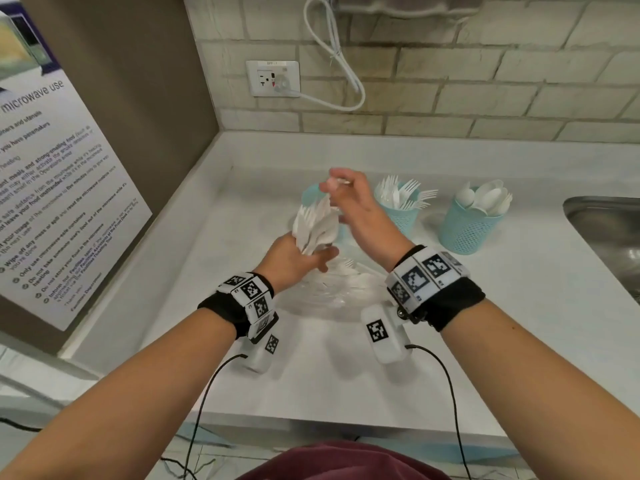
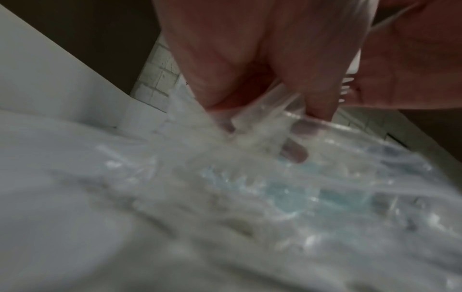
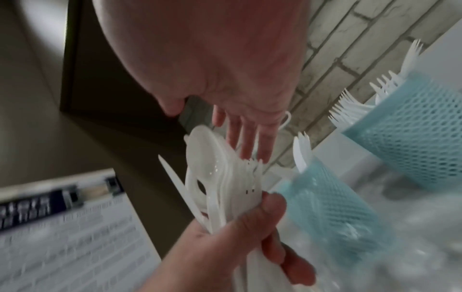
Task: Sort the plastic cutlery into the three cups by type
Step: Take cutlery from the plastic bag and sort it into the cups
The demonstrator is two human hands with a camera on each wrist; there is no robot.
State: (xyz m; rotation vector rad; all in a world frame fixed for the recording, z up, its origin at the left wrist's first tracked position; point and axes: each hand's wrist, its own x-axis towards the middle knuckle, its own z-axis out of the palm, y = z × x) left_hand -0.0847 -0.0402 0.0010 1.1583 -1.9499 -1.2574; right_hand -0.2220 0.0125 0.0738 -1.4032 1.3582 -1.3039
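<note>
Your left hand (image 1: 294,259) grips a bundle (image 1: 315,226) of cutlery, handles down, heads fanned up toward the left cup (image 1: 311,195) at the table's back. Your right hand (image 1: 356,206), above, pinches one piece from the top, nearer that cup.

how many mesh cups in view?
3. Spoon cup stands farthest right near the sink; fork cup is left of it; third cup is farthest left, mostly hidden behind the cutlery bundle and both hands.
</note>
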